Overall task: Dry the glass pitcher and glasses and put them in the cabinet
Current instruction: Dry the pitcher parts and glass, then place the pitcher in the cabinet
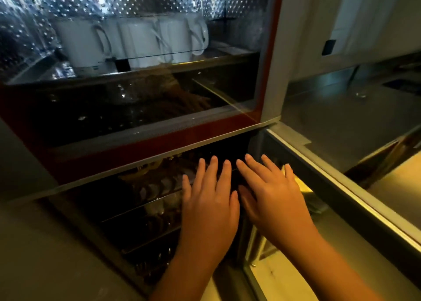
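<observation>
Both hands, left [208,200] and right [273,200], lie flat with released grip low-centre against the cabinet's glass door [145,212], smooth, fragile, best pushed palm-first.

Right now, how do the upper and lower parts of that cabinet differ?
The upper compartment is lit, with white mugs behind its glass. The lower compartment is dark, its contents hard to tell, with the left hand and right hand spread flat before it. Both have glass fronts.
</observation>
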### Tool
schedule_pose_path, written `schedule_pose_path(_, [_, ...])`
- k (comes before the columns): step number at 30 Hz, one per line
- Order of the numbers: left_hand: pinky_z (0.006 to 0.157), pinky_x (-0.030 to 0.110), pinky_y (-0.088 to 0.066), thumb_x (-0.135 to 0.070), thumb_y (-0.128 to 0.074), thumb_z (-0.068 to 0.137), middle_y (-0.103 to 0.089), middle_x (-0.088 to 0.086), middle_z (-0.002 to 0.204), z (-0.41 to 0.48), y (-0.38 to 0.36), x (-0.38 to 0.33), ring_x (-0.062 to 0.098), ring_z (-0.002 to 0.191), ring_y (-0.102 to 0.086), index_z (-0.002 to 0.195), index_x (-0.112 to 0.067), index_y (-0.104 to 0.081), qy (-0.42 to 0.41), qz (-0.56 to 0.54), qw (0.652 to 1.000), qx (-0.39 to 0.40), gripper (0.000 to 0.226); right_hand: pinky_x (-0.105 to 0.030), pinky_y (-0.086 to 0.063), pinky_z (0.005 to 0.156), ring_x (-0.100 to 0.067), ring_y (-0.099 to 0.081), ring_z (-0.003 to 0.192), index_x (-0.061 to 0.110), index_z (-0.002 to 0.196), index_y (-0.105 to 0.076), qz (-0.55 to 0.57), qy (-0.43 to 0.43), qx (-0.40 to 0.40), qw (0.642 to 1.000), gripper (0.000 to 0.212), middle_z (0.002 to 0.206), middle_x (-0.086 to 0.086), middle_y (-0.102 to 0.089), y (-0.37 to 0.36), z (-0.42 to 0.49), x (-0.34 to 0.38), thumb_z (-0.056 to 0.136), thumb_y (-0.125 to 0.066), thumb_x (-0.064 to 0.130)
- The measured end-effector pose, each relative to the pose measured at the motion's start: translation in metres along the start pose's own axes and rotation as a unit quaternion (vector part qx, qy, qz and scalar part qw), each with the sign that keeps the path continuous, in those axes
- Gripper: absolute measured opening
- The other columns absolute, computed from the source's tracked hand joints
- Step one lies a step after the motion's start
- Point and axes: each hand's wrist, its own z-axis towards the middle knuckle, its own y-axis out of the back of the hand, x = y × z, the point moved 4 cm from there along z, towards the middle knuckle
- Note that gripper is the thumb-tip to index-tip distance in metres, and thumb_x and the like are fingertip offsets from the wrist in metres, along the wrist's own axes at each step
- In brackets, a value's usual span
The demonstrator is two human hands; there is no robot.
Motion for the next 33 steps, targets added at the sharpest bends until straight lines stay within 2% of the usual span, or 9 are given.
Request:
schedule_pose_path(4, [0.087, 0.054, -0.027, -0.032, -0.053, 0.079, -0.059, 0.010, 0.125, 0.005, 0.008, -0.027, 0.030, 0.117, -0.053, 0.124, -0.014, -0.052, -0.042, -0.015, 0.999, 0.004, 0.049, -0.057, -0.041, 0.085, -0.032, -0.060, 0.110, 0.018, 0.117, -0.063, -0.035, -0.032, 0.013, 0.999, 0.059, 0.118, -0.005, -0.064, 0.023, -0.014, -0.014, 0.062, -0.081, 0.030])
schedule_pose_path(8, [0.085, 0.056, -0.027, -0.024, -0.077, 0.066, -0.060, 0.013, 0.123, 0.009, 0.009, -0.050, 0.033, 0.114, -0.055, 0.120, -0.010, -0.058, -0.081, -0.044, 0.996, 0.010, 0.058, -0.051, -0.033, 0.088, -0.029, -0.060, 0.110, 0.021, 0.117, -0.063, -0.059, -0.079, 0.040, 0.994, 0.060, 0.118, -0.002, -0.064, 0.039, -0.029, -0.032, 0.062, -0.081, 0.036])
schedule_pose_path(14, [0.085, 0.055, -0.028, -0.023, -0.081, 0.062, -0.062, 0.013, 0.121, 0.015, 0.005, -0.080, 0.033, 0.113, -0.056, 0.118, -0.010, -0.060, -0.130, -0.077, 0.988, 0.038, 0.061, -0.050, -0.032, 0.087, -0.031, -0.060, 0.109, 0.020, 0.118, -0.062, -0.085, -0.131, 0.059, 0.986, 0.066, 0.119, -0.005, -0.064, 0.066, -0.043, -0.057, 0.057, -0.084, 0.036])
schedule_pose_path(17, [0.084, 0.056, -0.028, -0.023, -0.080, 0.065, -0.062, 0.013, 0.120, 0.018, 0.005, -0.095, 0.034, 0.112, -0.057, 0.116, -0.010, -0.062, -0.157, -0.095, 0.982, 0.050, 0.056, -0.048, -0.019, 0.108, -0.025, -0.027, 0.138, 0.029, 0.143, -0.028, -0.058, -0.150, 0.104, 0.982, 0.065, 0.150, 0.002, -0.028, 0.082, -0.046, -0.061, 0.086, -0.057, 0.039])
schedule_pose_path(18, [0.084, 0.056, -0.028, -0.023, -0.079, 0.067, -0.062, 0.013, 0.120, 0.018, 0.004, -0.099, 0.034, 0.112, -0.057, 0.116, -0.010, -0.062, -0.165, -0.102, 0.979, 0.054, 0.055, -0.045, -0.011, 0.112, -0.020, -0.012, 0.142, 0.033, 0.146, -0.013, -0.048, -0.160, 0.122, 0.978, 0.064, 0.155, 0.006, -0.013, 0.085, -0.049, -0.065, 0.092, -0.045, 0.042])
schedule_pose_path(20, [0.084, 0.058, -0.029, -0.023, -0.082, 0.063, -0.063, 0.013, 0.119, 0.019, 0.000, -0.106, 0.034, 0.111, -0.057, 0.116, -0.009, -0.062, -0.181, -0.116, 0.974, 0.066, 0.058, -0.041, -0.007, 0.114, -0.016, -0.001, 0.143, 0.036, 0.146, -0.001, -0.060, -0.176, 0.154, 0.970, 0.062, 0.156, 0.010, -0.001, 0.089, -0.053, -0.071, 0.095, -0.036, 0.044])
schedule_pose_path(26, [0.084, 0.058, -0.023, -0.019, -0.083, 0.063, -0.063, 0.016, 0.118, 0.035, -0.011, -0.123, 0.037, 0.111, -0.057, 0.117, -0.007, -0.061, -0.221, -0.157, 0.959, 0.084, 0.060, -0.042, -0.017, 0.113, -0.018, -0.008, 0.143, 0.033, 0.147, -0.003, -0.088, -0.179, 0.164, 0.966, 0.065, 0.156, 0.007, -0.004, 0.104, -0.054, -0.096, 0.095, -0.041, 0.038])
schedule_pose_path(30, [0.086, 0.057, -0.023, -0.018, -0.074, 0.073, -0.060, 0.017, 0.122, 0.054, -0.020, -0.131, 0.037, 0.114, -0.055, 0.120, -0.005, -0.059, -0.262, -0.171, 0.947, 0.071, 0.052, -0.053, -0.036, 0.103, -0.031, -0.032, 0.135, 0.021, 0.145, -0.026, -0.131, -0.123, 0.136, 0.974, 0.066, 0.150, -0.008, -0.028, 0.111, -0.038, -0.115, 0.088, -0.058, 0.030])
schedule_pose_path(33, [0.101, 0.047, -0.010, -0.022, -0.062, 0.085, -0.039, 0.010, 0.143, 0.075, -0.031, -0.136, 0.029, 0.135, -0.032, 0.137, -0.013, -0.041, -0.247, -0.185, 0.944, 0.116, 0.057, -0.045, -0.022, 0.113, -0.022, -0.012, 0.142, 0.030, 0.147, -0.005, -0.154, -0.100, 0.178, 0.967, 0.063, 0.156, 0.002, -0.008, 0.103, -0.023, -0.140, 0.096, -0.041, 0.036])
